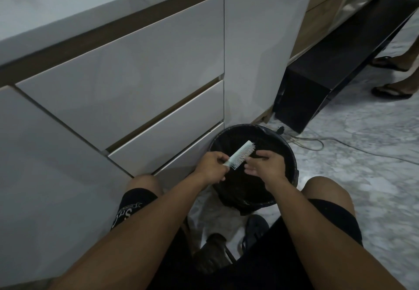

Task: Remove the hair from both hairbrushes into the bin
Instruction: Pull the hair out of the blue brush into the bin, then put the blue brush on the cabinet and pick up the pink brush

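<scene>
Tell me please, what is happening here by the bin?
A person is sitting over a black bin on the floor, cleaning a white hairbrush. The left hand grips the brush by its handle and holds it above the open bin, bristles facing the right hand. The right hand's fingertips are at the bristles, apparently picking hair out. Whether hair is pinched there is too small to tell. Only one brush is in view.
</scene>
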A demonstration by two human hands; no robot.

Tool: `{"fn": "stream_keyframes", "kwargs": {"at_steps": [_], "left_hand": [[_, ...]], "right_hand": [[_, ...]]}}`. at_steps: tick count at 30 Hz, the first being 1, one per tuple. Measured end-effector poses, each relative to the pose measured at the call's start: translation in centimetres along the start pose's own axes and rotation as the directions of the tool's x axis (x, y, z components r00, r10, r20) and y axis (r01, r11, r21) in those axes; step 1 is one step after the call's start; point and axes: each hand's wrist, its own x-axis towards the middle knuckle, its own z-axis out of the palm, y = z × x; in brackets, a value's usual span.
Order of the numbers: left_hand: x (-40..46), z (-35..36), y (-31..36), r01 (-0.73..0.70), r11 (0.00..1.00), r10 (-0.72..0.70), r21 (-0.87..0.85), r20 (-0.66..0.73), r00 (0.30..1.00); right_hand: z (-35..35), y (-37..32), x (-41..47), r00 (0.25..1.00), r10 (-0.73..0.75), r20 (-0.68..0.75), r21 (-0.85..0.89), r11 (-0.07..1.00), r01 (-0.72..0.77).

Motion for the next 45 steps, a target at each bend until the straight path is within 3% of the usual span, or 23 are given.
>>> {"fn": "stream_keyframes", "kwargs": {"at_steps": [3,9,14,19,23,26,31,36,40,45], "left_hand": [[-0.2,-0.4,0.7,0.003,1.0,-0.003,-0.003,-0.024,1.0],[-1.5,-2.4,4.3,-0.076,0.997,0.076,-0.011,-0.029,0.997],[-3.0,-6.5,8.8,-0.239,0.97,0.244,0.052,-0.136,0.96],[-5.6,-12.1,14.8,-0.369,0.886,0.447,0.281,-0.304,0.841],[-8.9,-16.6,18.9,-0.393,0.773,0.607,0.497,-0.401,0.687],[-11.2,-19.7,21.1,-0.414,0.73,0.672,0.544,-0.458,0.583],[-13.2,-25.6,22.3,-0.392,0.741,0.67,0.545,-0.571,0.474],[-14.0,-30.3,21.1,-0.365,0.813,0.582,0.454,-0.646,0.493],[-13.7,-33.0,19.4,-0.216,0.839,0.538,0.5,-0.702,0.467],[-12.6,-35.3,17.2,-0.088,0.873,0.458,0.479,-0.745,0.486]], "right_hand": [[-0.3,-0.9,0.5,0.997,-0.065,-0.046,-0.059,0.996,0.063],[0.0,-5.7,-0.3,0.973,-0.13,0.19,0.053,0.991,0.122],[1.7,-12.9,-2.2,0.953,-0.274,0.13,0.098,0.96,0.263],[3.9,-21.1,-5.2,0.873,-0.483,0.065,0.061,0.875,0.48],[6.4,-27.3,-7.6,0.778,-0.628,0.026,0.093,0.776,0.624],[9.0,-31.2,-9.1,0.678,-0.734,0.033,0.117,0.677,0.727],[13.9,-35.7,-11.4,0.575,-0.807,0.139,0.08,0.588,0.805],[19.3,-37.5,-13.2,0.52,-0.808,0.277,0.013,0.544,0.839],[23.6,-37.3,-13.2,0.524,-0.766,0.371,-0.023,0.557,0.83],[28.2,-36.3,-11.0,0.534,-0.741,0.406,-0.156,0.52,0.84]]}}
